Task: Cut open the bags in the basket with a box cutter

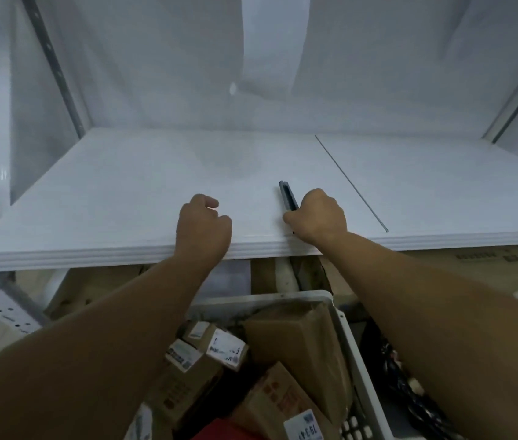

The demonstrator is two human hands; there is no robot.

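**White tabletop, cutter in hand, basket below**

White sheeting (156, 58) hangs across the far side of the space, and a perforated metal upright (57, 68) slants up on the left. In front of it a broad white tabletop (124, 185) fills the middle of our view. A thin dark seam (351, 182) crosses its right part from far to near.

Below the near edge of the tabletop, between our forearms, stands a pale plastic basket (267, 298). We see it crowded with parcels. A brown paper bag (299, 338) leans against its right wall. Cardboard boxes (280, 395) lie beside and beneath the bag. A small labelled box (226, 347) sits to its left. The print on the labels is too blurred for us to read.

Both our arms reach over the basket to the near edge of the tabletop. Our left grip (203, 227) rests there with its fingers curled into a fist around nothing and the thumb poking out toward the far side. Our right grip (318, 217) sits near it on the right, apart from it, wrapped closed around the near end of the box cutter (288, 195). The dark grey body of the cutter sticks out from the fist and points toward the far side, low over the tabletop. We cannot tell whether the blade is out.
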